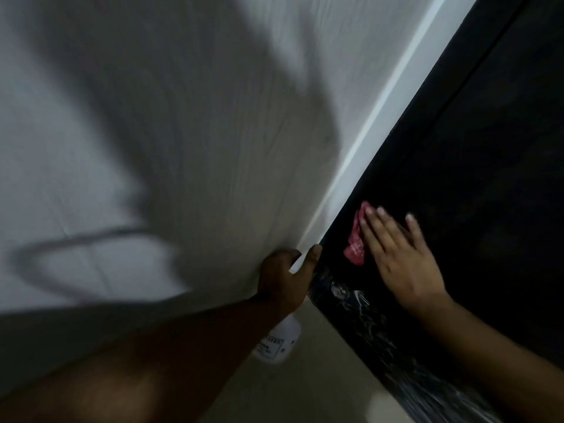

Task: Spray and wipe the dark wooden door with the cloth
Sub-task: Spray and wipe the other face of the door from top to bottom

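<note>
From the head view, tilted steeply, the dark wooden door (457,148) fills the right side. The right hand (399,257) lies flat against it, fingers straight and slightly spread, pressing the red cloth (355,236) to the door's surface. The cloth sits under the fingertips and bunches out past them on the side toward the door's near edge, just beside that edge. Below the hand, the door's surface shows pale, glossy streaks.

The left hand (283,279) is at the door's edge, near the cloth but apart from it, its fingers curled round the top of a white spray bottle (279,340), whose labelled body hangs below the wrist.

A white strip (381,96) runs beside the door, then a pale wall (152,117) crossed by blurred shadows. Beige floor (305,392) shows beneath.
</note>
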